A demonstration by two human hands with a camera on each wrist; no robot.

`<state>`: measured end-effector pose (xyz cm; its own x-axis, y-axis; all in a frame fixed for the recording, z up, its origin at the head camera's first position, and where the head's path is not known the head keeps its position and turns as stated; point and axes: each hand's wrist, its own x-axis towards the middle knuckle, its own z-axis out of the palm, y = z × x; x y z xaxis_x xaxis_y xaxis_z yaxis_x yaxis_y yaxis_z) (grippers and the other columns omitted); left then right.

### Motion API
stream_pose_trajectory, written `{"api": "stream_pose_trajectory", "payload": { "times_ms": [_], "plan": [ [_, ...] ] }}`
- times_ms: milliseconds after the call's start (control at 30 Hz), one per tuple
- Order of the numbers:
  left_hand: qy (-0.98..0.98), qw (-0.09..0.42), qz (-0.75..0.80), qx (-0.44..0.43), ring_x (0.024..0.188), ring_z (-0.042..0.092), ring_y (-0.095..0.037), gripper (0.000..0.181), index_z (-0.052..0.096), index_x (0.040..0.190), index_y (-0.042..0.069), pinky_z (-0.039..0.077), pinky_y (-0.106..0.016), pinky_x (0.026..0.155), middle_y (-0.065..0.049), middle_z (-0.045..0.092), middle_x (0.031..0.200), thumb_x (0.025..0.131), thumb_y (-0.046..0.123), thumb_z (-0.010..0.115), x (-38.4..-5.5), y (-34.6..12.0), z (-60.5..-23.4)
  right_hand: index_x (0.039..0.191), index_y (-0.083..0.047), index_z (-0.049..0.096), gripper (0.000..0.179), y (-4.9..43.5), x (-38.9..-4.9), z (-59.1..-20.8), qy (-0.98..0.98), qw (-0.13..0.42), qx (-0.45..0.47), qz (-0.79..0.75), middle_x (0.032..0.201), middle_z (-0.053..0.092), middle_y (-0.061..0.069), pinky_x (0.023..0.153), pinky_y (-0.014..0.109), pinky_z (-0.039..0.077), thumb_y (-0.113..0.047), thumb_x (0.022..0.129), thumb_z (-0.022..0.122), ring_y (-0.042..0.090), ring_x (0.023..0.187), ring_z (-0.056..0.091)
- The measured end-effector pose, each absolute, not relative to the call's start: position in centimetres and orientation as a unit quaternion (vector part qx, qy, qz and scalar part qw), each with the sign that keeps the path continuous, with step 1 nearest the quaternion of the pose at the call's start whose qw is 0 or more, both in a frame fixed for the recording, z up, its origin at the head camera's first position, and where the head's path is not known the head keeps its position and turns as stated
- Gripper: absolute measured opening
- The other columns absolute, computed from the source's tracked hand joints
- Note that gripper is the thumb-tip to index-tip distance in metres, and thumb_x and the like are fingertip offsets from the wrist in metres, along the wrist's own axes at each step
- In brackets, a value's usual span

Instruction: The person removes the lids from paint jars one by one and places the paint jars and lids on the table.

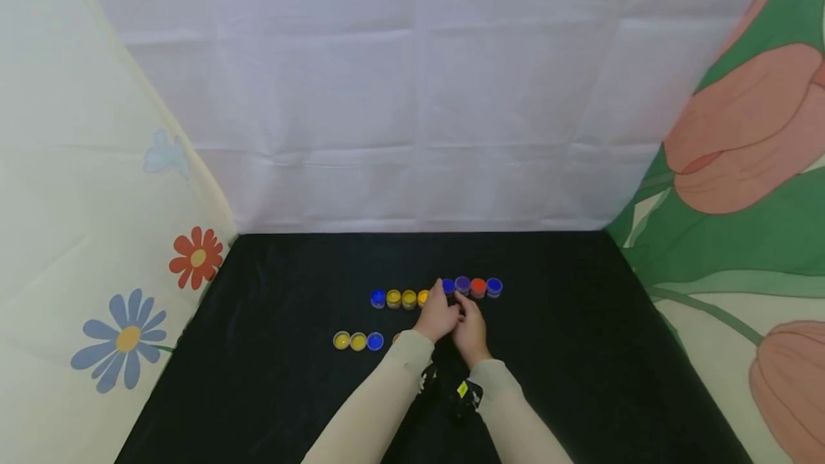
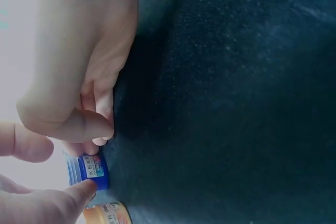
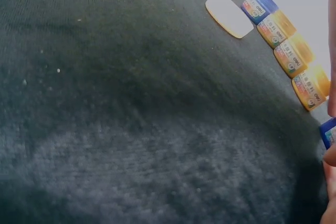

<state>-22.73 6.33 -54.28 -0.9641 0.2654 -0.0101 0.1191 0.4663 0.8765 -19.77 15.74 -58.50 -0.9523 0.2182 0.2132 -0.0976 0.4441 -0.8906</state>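
Observation:
A blue paint pot (image 1: 448, 286) stands in the back row on the black table. It is between my two hands, its labelled side (image 2: 95, 166) facing the left wrist camera. My left hand (image 1: 436, 316) has a straight finger against the pot's left side, with its thumb (image 2: 31, 148) off the pot. From the other side, fingertips of my right hand (image 1: 471, 328) touch it, the thumb bent. Left of it is an orange-yellow pot (image 2: 111, 214), partly behind my left hand. Purple (image 1: 462, 284), red (image 1: 478, 286) and another blue pot (image 1: 494, 286) continue the row rightward.
Two yellow pots (image 1: 393, 298) and a blue pot (image 1: 377, 298) form the row's left end. Nearer me lie flat yellow discs (image 1: 341, 340) and a blue disc (image 1: 375, 341), another partly behind my left sleeve. White cloth (image 1: 412, 192) hangs behind the table.

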Motion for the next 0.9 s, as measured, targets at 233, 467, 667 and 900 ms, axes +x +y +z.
{"api": "stream_pose_trajectory", "payload": {
  "times_ms": [233, 467, 667, 900],
  "plan": [
    [0.862, 0.069, 0.488, 0.12, 0.136, 0.043, -0.047, 0.068, 0.029, 0.149, -0.017, 0.037, -0.054, 0.112, -0.038, 0.036, 0.148, 0.094, 0.011, 0.059, -22.3, 6.3, -54.1, 0.136, 0.016, 0.052, 0.047, 15.9, -19.7, -58.2, -0.823, 0.14, -0.032, 0.55, 0.132, 0.054, 0.037, 0.095, 0.056, 0.049, 0.017, 0.088, 0.052, 0.047, 0.114, 0.056],
    [0.856, 0.074, 0.501, 0.103, 0.136, 0.042, -0.048, 0.064, 0.032, 0.149, -0.016, 0.036, -0.055, 0.112, -0.038, 0.035, 0.148, 0.098, 0.012, 0.057, -20.9, 6.3, -53.5, 0.135, 0.017, 0.052, 0.038, 15.8, -19.3, -58.3, -0.811, 0.155, -0.02, 0.563, 0.13, 0.054, 0.037, 0.102, 0.061, 0.042, 0.015, 0.096, 0.049, 0.051, 0.12, 0.053],
    [0.852, 0.067, 0.512, 0.086, 0.13, 0.048, -0.046, 0.062, 0.036, 0.149, -0.013, 0.04, -0.055, 0.109, -0.037, 0.038, 0.143, 0.097, 0.011, 0.059, -19.7, 6.1, -53.6, 0.13, 0.012, 0.059, 0.038, 15.5, -18.5, -58.2, -0.818, 0.168, -0.061, 0.546, 0.119, 0.062, 0.03, 0.094, 0.053, 0.051, 0.015, 0.093, 0.053, 0.043, 0.107, 0.062],
    [0.856, 0.03, 0.51, 0.082, 0.118, 0.055, -0.043, 0.052, 0.048, 0.139, -0.015, 0.045, -0.054, 0.104, -0.034, 0.048, 0.13, 0.092, 0.003, 0.061, -18.2, 5.3, -54.4, 0.122, 0.01, 0.066, 0.038, 15.0, -17.0, -58.2, -0.822, 0.174, -0.094, 0.534, 0.112, 0.067, 0.026, 0.085, 0.047, 0.054, 0.018, 0.087, 0.054, 0.037, 0.096, 0.065]
  ]
}}
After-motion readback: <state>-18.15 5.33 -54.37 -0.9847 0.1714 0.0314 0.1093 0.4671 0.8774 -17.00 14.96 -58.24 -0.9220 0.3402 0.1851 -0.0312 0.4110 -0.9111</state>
